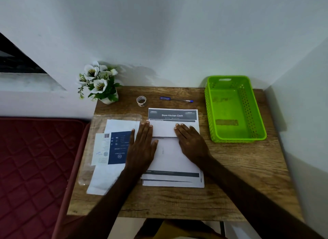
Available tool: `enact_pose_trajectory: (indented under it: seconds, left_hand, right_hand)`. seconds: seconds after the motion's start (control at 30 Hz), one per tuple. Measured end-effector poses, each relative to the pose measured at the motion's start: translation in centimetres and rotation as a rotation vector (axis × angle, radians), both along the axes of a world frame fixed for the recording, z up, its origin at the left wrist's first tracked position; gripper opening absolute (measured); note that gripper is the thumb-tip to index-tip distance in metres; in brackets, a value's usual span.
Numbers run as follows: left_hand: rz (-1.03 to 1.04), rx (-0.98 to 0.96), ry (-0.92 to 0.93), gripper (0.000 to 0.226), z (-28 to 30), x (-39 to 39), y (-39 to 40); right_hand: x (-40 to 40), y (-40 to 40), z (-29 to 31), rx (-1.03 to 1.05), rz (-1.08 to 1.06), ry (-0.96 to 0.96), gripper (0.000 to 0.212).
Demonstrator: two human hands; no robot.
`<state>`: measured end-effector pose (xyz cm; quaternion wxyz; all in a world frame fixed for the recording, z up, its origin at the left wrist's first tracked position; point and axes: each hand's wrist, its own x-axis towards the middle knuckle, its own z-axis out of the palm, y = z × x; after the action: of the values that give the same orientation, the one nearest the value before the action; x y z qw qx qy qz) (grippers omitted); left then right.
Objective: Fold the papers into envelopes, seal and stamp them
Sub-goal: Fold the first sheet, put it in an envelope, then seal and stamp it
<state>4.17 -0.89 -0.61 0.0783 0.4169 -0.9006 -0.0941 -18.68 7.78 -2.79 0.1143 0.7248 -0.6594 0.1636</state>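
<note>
A stack of printed papers (173, 178) lies in the middle of the wooden counter (239, 176), with the top sheet (170, 155) folded so that a white flap (164, 129) lies across its far part, just below the dark header reading "Store Kitchen Cloth". The left hand (142, 148) and the right hand (190, 142) both rest flat on this sheet, fingers straight and spread, the fingertips reaching onto the flap at either end of the crease; neither hand pinches or curls round anything. Paper of this kind is judged light, thin and limp, apt to slide on the sheets beneath, so it is best pressed flat with the palms and taken at an edge or corner when lifted. To the left lies what appears to be a pile of envelopes (113, 150), one printed blue, though the detail is soft. Beyond stand a roll of tape (141, 101) and a pen (175, 99); a green basket (211, 114) sits at the right.
</note>
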Motion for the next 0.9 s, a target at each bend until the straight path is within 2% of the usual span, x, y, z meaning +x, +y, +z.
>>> enact_pose_trajectory:
  seconds: [0.33, 0.5, 0.9]
  left_hand:
    - [-0.045, -0.040, -0.063, 0.064, -1.0, -1.2, -1.5]
    - [-0.031, -0.032, -0.070, 0.066, -1.4, -1.5, -1.3]
    - [0.003, -0.039, -0.071, 0.065, -1.4, -2.1, -1.0]
  right_hand:
    - [0.5, -1.4, 0.7, 0.069, -0.042, -0.052, 0.049]
    - [2.9, -3.4, 2.4, 0.183, -0.041, -0.129, 0.062]
    - [4.3, -3.4, 1.4, 0.310, -0.138, -0.197, 0.057]
